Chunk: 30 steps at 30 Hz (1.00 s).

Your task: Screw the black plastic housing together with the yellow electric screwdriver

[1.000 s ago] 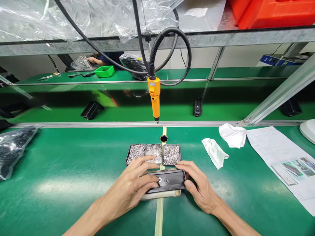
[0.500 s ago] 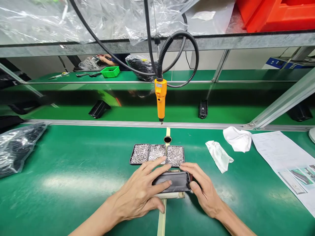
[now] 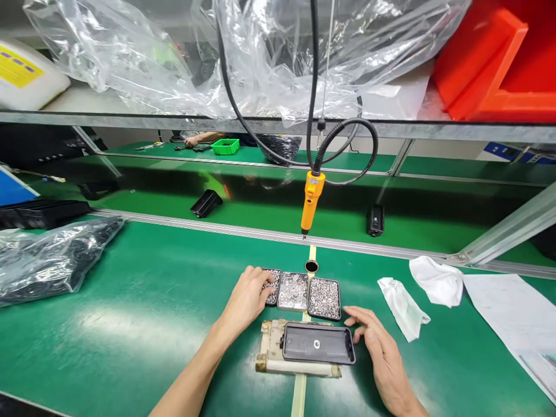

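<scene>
My left hand (image 3: 247, 298) dips curled fingers into the leftmost screw tray (image 3: 272, 285), contents of that grip hidden. My right hand (image 3: 382, 353), open, touches the black housing (image 3: 317, 343) lying on its fixture (image 3: 271, 353) between both.

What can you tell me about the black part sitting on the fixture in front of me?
The black part is a flat, rounded rectangle, plastic by its look, with a raised rim and a small round silver fitting at its centre. It lies level, face up, on a pale worn fixture on the green bench. The right hand rests by its right end; contact is unclear. The left hand is off it.
</scene>
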Each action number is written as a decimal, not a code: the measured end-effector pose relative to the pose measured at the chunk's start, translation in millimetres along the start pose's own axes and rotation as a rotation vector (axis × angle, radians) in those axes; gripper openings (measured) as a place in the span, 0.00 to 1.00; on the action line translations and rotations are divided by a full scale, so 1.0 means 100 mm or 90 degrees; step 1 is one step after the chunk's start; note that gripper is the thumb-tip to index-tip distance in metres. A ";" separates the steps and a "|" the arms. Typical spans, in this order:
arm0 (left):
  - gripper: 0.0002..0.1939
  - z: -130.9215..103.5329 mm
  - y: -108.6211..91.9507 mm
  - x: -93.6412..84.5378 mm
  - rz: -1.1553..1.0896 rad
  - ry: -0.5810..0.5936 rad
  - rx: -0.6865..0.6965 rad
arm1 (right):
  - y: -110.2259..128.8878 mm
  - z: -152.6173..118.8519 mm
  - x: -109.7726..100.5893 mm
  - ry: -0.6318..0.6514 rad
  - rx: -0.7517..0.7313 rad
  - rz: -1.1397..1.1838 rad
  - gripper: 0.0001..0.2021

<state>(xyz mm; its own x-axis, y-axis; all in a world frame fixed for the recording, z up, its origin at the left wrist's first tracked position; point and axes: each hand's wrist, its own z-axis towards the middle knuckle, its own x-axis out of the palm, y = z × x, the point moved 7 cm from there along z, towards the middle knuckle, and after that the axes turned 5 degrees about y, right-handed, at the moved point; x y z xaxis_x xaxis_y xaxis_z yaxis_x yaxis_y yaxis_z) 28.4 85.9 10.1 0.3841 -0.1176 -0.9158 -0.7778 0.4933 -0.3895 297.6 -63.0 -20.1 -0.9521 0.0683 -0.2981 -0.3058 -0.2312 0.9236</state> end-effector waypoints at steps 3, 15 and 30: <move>0.07 -0.02 0.00 0.09 0.014 -0.018 -0.006 | 0.08 0.15 -0.07 -0.016 -0.002 -0.017 0.18; 0.15 -0.06 0.25 0.11 -0.179 -0.128 0.007 | 0.69 1.98 0.13 -0.107 -0.085 -0.070 0.33; 0.12 -0.19 -0.22 0.18 -0.644 -0.088 -0.079 | 1.28 1.72 0.40 -0.072 -0.134 0.445 0.14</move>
<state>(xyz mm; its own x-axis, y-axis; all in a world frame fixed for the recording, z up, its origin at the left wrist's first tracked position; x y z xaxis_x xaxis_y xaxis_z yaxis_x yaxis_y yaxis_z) 42.8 57.0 0.4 0.9358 -0.3245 -0.1377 -0.1019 0.1249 -0.9869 219.2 77.2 127.9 -0.9223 -0.0667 0.3806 0.3698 -0.4380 0.8194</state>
